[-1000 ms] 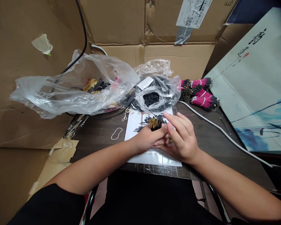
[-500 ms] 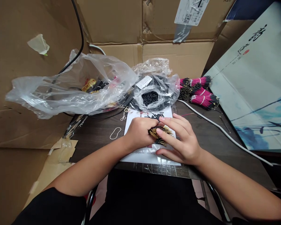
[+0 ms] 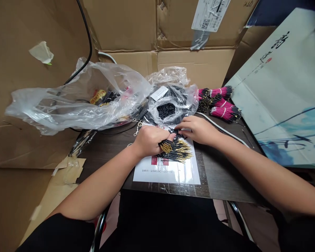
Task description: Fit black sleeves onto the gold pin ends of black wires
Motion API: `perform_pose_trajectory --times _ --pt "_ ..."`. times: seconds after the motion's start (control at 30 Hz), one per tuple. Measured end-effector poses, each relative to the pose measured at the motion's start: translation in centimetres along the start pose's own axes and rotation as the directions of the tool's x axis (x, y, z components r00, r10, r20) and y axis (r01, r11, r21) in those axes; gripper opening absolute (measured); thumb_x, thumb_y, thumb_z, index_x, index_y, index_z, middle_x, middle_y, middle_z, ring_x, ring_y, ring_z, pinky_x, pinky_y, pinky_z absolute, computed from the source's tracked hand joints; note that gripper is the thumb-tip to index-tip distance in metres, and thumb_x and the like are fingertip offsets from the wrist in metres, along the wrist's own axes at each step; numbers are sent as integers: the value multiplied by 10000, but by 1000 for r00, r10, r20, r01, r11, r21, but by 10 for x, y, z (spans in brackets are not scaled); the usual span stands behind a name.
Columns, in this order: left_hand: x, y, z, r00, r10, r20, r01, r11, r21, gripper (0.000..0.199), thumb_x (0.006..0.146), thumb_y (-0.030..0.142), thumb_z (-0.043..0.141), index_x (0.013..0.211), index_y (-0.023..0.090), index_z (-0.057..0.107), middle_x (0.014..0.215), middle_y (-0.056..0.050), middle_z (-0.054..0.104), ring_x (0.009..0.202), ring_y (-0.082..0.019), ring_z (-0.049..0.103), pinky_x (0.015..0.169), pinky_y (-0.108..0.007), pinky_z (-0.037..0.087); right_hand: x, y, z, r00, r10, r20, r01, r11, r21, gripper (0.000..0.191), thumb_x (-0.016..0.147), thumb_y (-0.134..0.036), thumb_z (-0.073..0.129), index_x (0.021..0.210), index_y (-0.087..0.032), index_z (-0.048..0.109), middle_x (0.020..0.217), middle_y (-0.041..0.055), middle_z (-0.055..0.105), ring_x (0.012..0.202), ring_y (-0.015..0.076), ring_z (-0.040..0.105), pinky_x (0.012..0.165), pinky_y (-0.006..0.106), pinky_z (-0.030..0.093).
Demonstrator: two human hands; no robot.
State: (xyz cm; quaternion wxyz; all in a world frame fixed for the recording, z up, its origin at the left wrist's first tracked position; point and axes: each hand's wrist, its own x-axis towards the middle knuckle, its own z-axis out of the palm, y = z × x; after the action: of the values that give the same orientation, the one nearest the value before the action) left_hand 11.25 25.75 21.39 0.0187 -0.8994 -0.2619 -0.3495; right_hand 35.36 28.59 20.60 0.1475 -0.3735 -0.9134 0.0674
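Observation:
My left hand (image 3: 149,140) is closed round a bundle of wires (image 3: 177,150) with black ends and gold-coloured tips. The tips fan out to the right over a white printed sheet (image 3: 168,176). Just beyond the bundle, small black tubes (image 3: 176,131) lie on the sheet. My right hand (image 3: 196,130) reaches among these tubes with its fingers bent together at the tips. What those fingertips pinch, if anything, is too small to make out.
A plastic bag (image 3: 183,113) of black tubes stands behind my hands. Left of it lies a large clear bag (image 3: 94,112). Bundles of pink wires (image 3: 223,111) rest at the right, near a white cable (image 3: 225,131). Cardboard (image 3: 126,28) walls the table.
My right hand has moved from beside the wire tips up to the black tubes, its spread fingers now drawn together. The wire bundle shows more openly, fanned out in my left hand.

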Motion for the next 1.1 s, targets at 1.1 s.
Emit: perform_pose_trajectory --times 1.1 --pt "1 25 6 984 35 -176 11 968 252 376 863 301 603 550 175 437 479 44 377 447 -88 325 480 -289 228 -48 -98 -27 841 25 -540 139 955 262 460 680 12 683 1089 -199 664 958 42 678 865 140 627 769 316 528"
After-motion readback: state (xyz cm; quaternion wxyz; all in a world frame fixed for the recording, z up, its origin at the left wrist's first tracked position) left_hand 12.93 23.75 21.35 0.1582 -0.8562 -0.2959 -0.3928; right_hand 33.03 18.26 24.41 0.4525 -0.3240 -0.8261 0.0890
